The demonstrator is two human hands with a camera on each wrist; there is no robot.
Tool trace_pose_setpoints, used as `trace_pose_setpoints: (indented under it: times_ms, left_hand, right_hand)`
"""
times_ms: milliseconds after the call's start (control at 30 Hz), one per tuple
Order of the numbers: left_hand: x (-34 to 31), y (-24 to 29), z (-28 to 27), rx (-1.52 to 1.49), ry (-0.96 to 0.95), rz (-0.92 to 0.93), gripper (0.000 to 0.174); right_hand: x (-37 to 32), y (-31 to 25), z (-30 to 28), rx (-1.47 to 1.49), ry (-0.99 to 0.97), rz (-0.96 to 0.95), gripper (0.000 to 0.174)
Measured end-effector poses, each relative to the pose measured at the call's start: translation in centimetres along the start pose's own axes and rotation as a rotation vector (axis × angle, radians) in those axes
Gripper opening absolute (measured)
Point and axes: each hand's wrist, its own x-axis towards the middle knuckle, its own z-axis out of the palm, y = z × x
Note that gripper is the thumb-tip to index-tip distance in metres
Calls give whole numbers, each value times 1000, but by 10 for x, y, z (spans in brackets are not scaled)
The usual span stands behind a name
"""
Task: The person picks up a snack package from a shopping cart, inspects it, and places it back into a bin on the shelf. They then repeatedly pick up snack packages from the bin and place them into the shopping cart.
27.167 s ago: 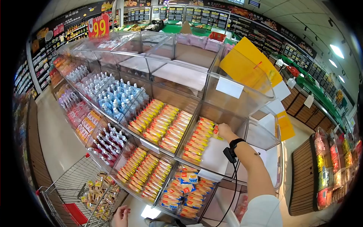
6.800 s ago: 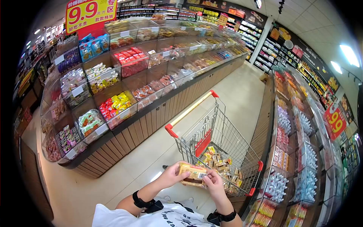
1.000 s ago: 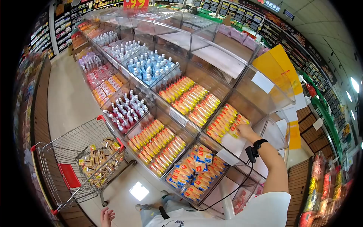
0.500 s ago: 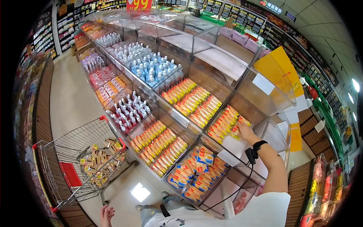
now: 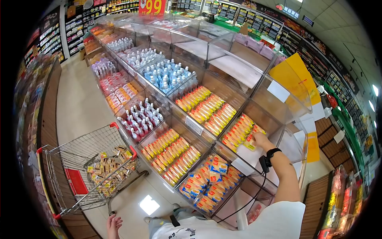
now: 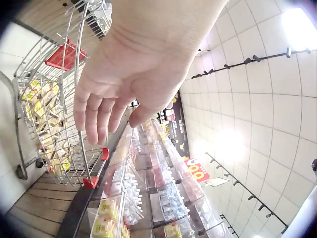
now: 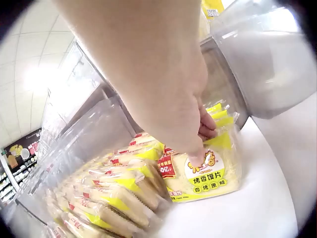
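Beside the row along the bin's [image 5: 264,115] left wall, the right hand [image 7: 195,141] hides part of the packet's [image 7: 213,173] print. The head view's bottom edge crops the left wrist [image 5: 114,236]. The neighbouring bin's front-edge label [image 5: 194,125] is too small to read; the leftmost shelf goods [image 5: 28,115] blur.

The person's right arm [image 5: 285,175] extends forward and outward, the right grip [image 5: 260,139] set in a pinch, thumb [image 7: 198,157] opposing bent fingers [image 7: 207,124]. The left grip [image 5: 114,225] hangs low, its relaxed digits [image 6: 101,116] slightly curved, side by side.
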Motion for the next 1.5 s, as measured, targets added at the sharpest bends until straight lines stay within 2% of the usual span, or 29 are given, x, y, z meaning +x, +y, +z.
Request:
trace_pose_setpoints:
  times_ms: [100,233,333,467,533,600,667,700,767,800,833,900,1000,1033,1133,1167,1200,1233,1300,1333,1367,1433,1500]
  left_hand:
    - [-2,3,1,-4,9,27,45]
    - [5,-9,-18,6,42,26,42]
    - [13,-29,-38,-5,9,13,41]
    - [11,-19,-35,-64,113,51,34]
    - [-6,22,-8,-104,238,26,26]
    - [-4,30,-13,-95,260,33,22]
    - [-1,25,-24,-66,288,65,21]
    - [2,20,-31,-34,294,93,21]
    - [4,12,-46,-37,270,130,22]
    - [1,12,-52,-20,286,114,22]
    - [-1,13,-57,0,294,99,23]
    - [0,7,-75,-15,298,84,23]
    - [-1,6,-97,-20,258,85,24]
    - [-1,6,-104,-21,239,89,24]
    - [11,1,-122,-14,87,120,25]
    - [16,-1,-124,-10,22,134,25]
    - [22,2,-123,1,-64,143,26]
    - [27,7,-120,14,-145,153,27]
    - [39,13,-109,24,-359,225,33]
    - [39,28,-102,-5,-405,246,35]
    - [36,45,-98,-35,-449,265,38]
    - [35,68,-96,-282,-419,173,41]
    - [38,86,-102,-443,-346,41,39]
  right_hand:
    - [-8,-4,-4,-13,98,-31,38]
    - [-15,0,-8,8,33,81,35]
    - [-19,0,-10,41,69,104,33]
    - [-32,-11,-27,115,136,152,34]
    - [-36,-10,-33,215,221,119,33]
    - [-38,-24,-47,361,330,119,33]
    - [-55,-71,-85,545,434,170,32]
    - [-55,-76,-85,560,500,88,27]
    - [-59,-104,-93,822,538,-61,22]
    - [-63,-124,-98,989,496,-66,21]
    - [-83,-177,-126,1102,421,-100,19]
    - [-84,-229,-130,1229,332,-140,18]
    - [-93,-341,-131,1455,185,-229,19]
    - [-85,-377,-122,1574,114,-277,17]
    - [-62,-493,-86,1916,-220,-167,19]
    - [-49,-530,-65,1935,-397,-214,19]
    - [-38,-574,-47,1951,-480,-150,18]
    - [-32,-614,-31,1933,-591,-180,18]
    - [-31,-693,-14,1792,-558,-206,19]
    - [-22,-725,7,1730,-502,-261,19]
    - [-25,-756,13,1593,-356,-398,18]
    - [-28,-801,22,1532,-358,-491,17]
    - [-30,-833,29,1585,-436,-448,18]
